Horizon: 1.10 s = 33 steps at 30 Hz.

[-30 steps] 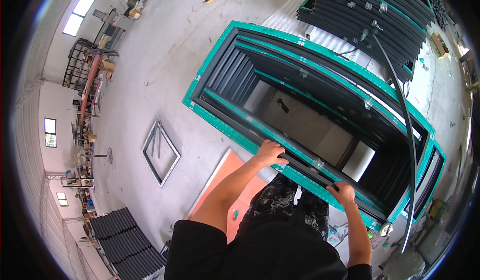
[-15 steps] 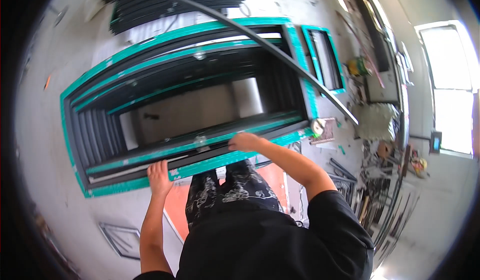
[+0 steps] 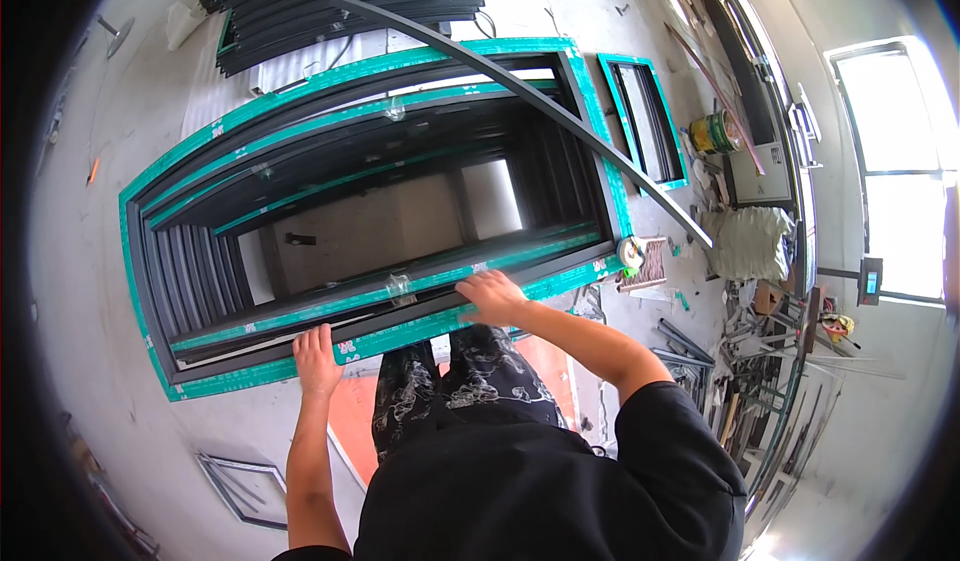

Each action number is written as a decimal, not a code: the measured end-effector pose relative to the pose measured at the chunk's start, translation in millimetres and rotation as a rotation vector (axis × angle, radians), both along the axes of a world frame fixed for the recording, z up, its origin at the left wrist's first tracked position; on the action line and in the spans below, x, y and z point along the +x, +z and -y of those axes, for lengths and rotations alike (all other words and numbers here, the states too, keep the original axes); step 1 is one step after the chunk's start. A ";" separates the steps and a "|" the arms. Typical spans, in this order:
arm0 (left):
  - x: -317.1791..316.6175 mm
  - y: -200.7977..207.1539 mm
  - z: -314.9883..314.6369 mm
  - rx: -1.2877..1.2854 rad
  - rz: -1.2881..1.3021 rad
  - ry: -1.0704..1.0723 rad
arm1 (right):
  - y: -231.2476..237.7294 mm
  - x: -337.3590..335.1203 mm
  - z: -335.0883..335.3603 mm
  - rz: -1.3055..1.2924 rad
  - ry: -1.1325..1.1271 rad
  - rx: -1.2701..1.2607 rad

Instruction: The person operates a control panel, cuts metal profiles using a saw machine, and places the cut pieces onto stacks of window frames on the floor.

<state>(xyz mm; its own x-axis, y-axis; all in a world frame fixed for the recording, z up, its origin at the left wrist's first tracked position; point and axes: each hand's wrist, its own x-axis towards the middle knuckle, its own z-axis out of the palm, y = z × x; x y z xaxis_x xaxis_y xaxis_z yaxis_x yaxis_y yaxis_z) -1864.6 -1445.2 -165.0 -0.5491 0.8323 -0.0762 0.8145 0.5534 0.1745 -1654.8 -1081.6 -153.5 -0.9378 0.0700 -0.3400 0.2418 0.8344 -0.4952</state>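
Observation:
A large dark metal window frame [image 3: 200, 151] wrapped in teal protective film lies flat in front of me. My left hand [image 3: 316, 359] rests palm-down on its near rail, towards the left. My right hand [image 3: 492, 297] presses on the same near rail further right, fingers spread over the teal film. Neither hand holds anything loose. A long dark metal strip [image 3: 520, 91] lies diagonally across the frame's far right corner.
A stack of dark frames [image 3: 340, 1] lies beyond the big frame. A smaller teal-edged frame [image 3: 645, 121], a tape roll [image 3: 630, 252], a paint tin [image 3: 712, 133] and metal offcuts [image 3: 740, 381] clutter the right. A small grey frame [image 3: 245, 486] lies on the floor at lower left.
The view has swung round strongly over the last second, so the frame now lies across the picture. Both hands stay on the near rail; the right hand has slid slightly along it.

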 end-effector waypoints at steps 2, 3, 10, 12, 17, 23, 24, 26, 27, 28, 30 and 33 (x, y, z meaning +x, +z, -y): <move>2.2 0.2 0.9 0.003 0.019 0.018 | 30.0 -0.1 -0.2 0.001 0.143 0.196; 2.2 1.4 -1.5 0.019 0.008 0.014 | 34.1 1.3 -1.5 0.127 0.145 0.246; 3.1 -7.2 6.2 0.053 -0.015 0.004 | 22.3 18.6 4.3 -0.009 0.112 0.370; 5.3 -17.0 8.4 0.093 -0.070 0.002 | 18.7 20.6 7.0 -0.101 0.076 0.388; 6.3 -14.2 7.4 0.077 0.000 0.036 | 14.3 23.8 7.8 -0.145 0.030 0.358; 4.8 2.4 1.3 0.100 -0.008 0.029 | 25.1 23.0 6.7 -0.096 -0.019 0.293; 4.3 6.0 0.5 0.107 -0.028 0.027 | 23.0 24.0 6.7 -0.089 -0.025 0.296; 3.8 1.8 5.5 0.109 -0.064 0.018 | 29.1 21.9 6.7 -0.076 -0.034 0.274; 3.7 5.2 4.0 0.065 -0.024 0.026 | 28.5 22.7 6.1 -0.083 -0.040 0.269; 3.7 9.2 1.1 0.020 0.015 0.034 | 33.4 22.8 4.0 -0.088 -0.040 0.256; 1.7 20.9 -4.2 -0.166 0.164 0.072 | 26.9 25.9 1.4 -0.107 -0.047 0.263; -1.5 31.4 -19.2 -0.229 0.214 0.083 | 24.5 29.6 -6.7 -0.235 -0.050 0.256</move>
<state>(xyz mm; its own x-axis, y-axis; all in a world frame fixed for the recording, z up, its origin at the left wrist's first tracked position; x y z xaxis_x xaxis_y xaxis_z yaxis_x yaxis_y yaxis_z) -1866.1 -1426.0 -133.6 -0.5657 0.7334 -0.3771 0.7231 0.6609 0.2006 -1625.2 -1074.9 -129.0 -0.9815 0.1734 -0.0809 0.1903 0.9288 -0.3180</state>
